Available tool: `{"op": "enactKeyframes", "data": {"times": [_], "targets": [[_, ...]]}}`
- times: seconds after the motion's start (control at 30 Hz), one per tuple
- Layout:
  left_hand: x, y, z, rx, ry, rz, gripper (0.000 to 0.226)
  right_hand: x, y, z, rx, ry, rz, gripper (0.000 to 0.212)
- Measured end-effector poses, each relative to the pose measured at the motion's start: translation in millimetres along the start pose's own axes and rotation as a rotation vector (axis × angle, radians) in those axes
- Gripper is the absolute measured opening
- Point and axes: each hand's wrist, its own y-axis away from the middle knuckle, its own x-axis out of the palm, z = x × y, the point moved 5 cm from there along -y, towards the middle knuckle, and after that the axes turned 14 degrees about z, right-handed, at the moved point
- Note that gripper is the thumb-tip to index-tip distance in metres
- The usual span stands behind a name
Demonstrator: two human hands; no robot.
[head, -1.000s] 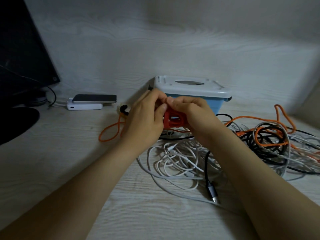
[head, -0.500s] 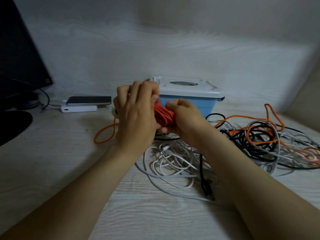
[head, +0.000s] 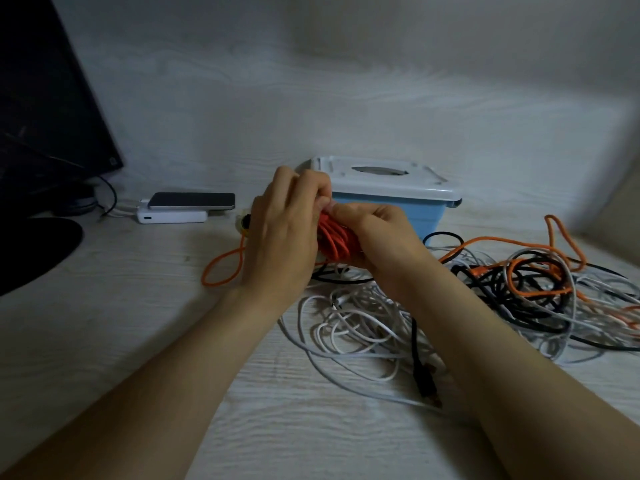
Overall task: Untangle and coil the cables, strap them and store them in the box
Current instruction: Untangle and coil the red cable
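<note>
Orange coil (head: pixel 334 242) sits mid-frame between both hands, just in front of the box (head: pixel 408 218). Left hand (head: pixel 282 233) curls over its top end, fingertips pinching something there, strap or cable end, can't tell. Right hand (head: pixel 377 237) wraps the coil's right side. Risks, my read: the orange loop (head: pixel 221 268) left of the hands looks like an unwound tail. If the pinch slackens before a strap is on, the turns spring apart. The tail could also snag in the white cables (head: pixel 356 327) below. Lid (head: pixel 381 178) is on the box, so storing needs a free hand, and setting down an unstrapped coil undoes it. Count: 1 coil, 1 box, 1 lid, 1 phone (head: pixel 192 200) on 1 power bank (head: pixel 173 216), 1 monitor (head: pixel 45 98) upper left. Pile (head: pixel 536 282) at right: orange, black, white, grey strands, too knotted to count.
</note>
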Motion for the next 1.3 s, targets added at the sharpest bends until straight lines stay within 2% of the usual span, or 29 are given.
{"op": "enactKeyframes", "data": {"times": [0.13,0.23,0.3,0.4,0.5,0.57,0.63,0.73,0.8,0.87,0.93,1.07,1.17,1.3], "targets": [[-0.9,0.2,-1.0,-0.041,-0.048,-0.013,0.008,5.8,-1.1,-1.4,-0.040,-0.066,0.000,0.036],[-2.6,1.4,-0.6,-0.055,0.058,-0.046,0.008,7.5,-3.2,-1.0,-0.075,-0.045,-0.017,0.037],[-3.8,2.1,0.0,-0.078,0.170,-0.077,0.006,4.7,-6.6,-0.2,-0.122,0.087,-0.085,0.041],[-0.1,2.4,5.8,-0.271,0.329,-0.085,0.029,-0.4,-5.0,4.8,-0.246,0.456,-0.246,0.047],[11.8,1.7,7.7,-0.444,0.414,0.073,0.054,3.2,3.9,11.7,-0.366,0.702,-0.373,0.037],[16.6,1.5,8.2,-0.491,0.478,0.135,0.061,9.8,5.1,12.5,-0.409,0.794,-0.398,0.024],[22.8,0.7,9.1,-0.489,0.613,0.184,0.055,12.4,3.8,10.7,-0.411,0.792,-0.395,0.019],[37.9,0.6,9.0,-0.499,0.963,0.233,0.036,7.7,5.5,12.1,-0.394,0.749,-0.398,0.024],[42.8,1.6,8.2,-0.526,1.110,0.264,0.032,5.3,6.1,13.4,-0.382,0.759,-0.388,0.028],[42.6,1.1,11.0,-0.498,1.050,0.277,0.035,5.9,4.6,13.6,-0.347,0.741,-0.362,0.037],[38.4,-1.1,12.5,-0.450,0.867,0.258,0.041,5.1,2.3,12.7,-0.281,0.717,-0.350,0.042],[30.9,-5.1,5.3,-0.365,0.581,0.180,0.046,-1.5,-3.7,8.8,-0.199,0.565,-0.259,0.035],[30.0,-5.2,2.9,-0.311,0.508,0.145,0.043,-5.2,-4.5,3.5,-0.145,0.459,-0.232,0.033],[22.3,-7.7,3.7,-0.288,0.453,0.088,0.043,-8.9,-4.5,3.8,-0.137,0.375,-0.262,0.052]]}}
